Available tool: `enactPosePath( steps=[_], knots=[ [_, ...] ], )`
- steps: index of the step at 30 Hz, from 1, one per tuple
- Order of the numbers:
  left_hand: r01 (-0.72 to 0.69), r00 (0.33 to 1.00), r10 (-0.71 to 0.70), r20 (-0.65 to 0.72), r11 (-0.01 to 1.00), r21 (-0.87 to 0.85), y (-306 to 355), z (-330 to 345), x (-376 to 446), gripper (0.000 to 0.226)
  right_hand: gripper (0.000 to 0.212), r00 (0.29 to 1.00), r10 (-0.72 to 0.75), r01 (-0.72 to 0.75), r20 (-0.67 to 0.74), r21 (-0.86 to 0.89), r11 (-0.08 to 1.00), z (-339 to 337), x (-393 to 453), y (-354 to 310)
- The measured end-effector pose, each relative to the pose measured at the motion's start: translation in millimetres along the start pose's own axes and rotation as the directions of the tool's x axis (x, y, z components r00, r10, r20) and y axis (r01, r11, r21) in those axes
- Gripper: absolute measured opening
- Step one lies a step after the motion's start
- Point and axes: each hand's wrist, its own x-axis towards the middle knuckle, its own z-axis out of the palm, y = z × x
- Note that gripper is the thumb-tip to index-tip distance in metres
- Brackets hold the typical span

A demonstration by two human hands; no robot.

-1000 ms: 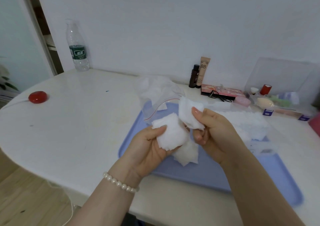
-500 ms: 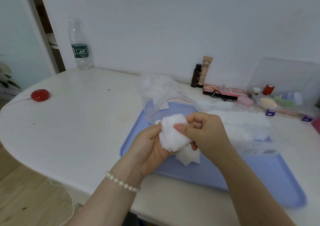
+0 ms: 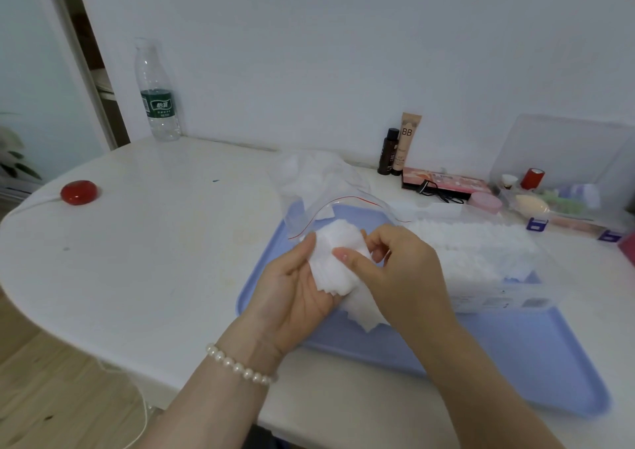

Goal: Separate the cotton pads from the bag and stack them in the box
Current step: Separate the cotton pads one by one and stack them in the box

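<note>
A stack of white cotton pads [image 3: 335,263] lies in the palm of my left hand [image 3: 295,290], which cups it from the left with the thumb against its edge. My right hand [image 3: 398,270] holds the same stack from the right, thumb laid across its face and fingers curled behind. More pads [image 3: 364,314] hang loose under the stack. Behind my hands lies the clear zip bag [image 3: 319,187] with a red seal line, open, with a few pads inside. To the right stands the clear plastic box [image 3: 508,297], filled with rows of white pads [image 3: 477,246].
Both hands hover over a blue tray [image 3: 536,366] on the white table [image 3: 154,249]. A water bottle [image 3: 156,94] stands at the back left and a red round object [image 3: 79,192] at the left. Cosmetic tubes [image 3: 400,146], a pink palette [image 3: 446,182] and a clear organiser [image 3: 563,187] line the back right.
A second ago my hands held separate clumps apart. They have come together, and the pads now form one stack pressed between both hands.
</note>
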Motion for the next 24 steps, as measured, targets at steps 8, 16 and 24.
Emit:
enactPosePath(
  steps=[8, 16, 24],
  knots=[
    [-0.068, 0.998, 0.070, 0.000, 0.977, 0.201, -11.2, 4.6, -0.8, 0.034, 0.047, 0.979, 0.144, -0.100, 0.147, -0.273, 0.957, 4.1, -3.2, -15.5],
    [0.031, 0.999, -0.033, 0.022, 0.996, 0.079, -7.7, 3.7, -0.1, 0.054, 0.062, 0.971, 0.223, -0.200, 0.085, -0.218, 0.955, -0.4, -0.8, -15.4],
    [0.091, 0.990, -0.086, -0.108, 0.995, 0.039, -8.3, 10.4, -1.4, 0.045, 0.020, 0.919, -0.335, 0.350, -0.210, 0.037, 0.936, -16.5, 12.0, 2.8]
  ],
)
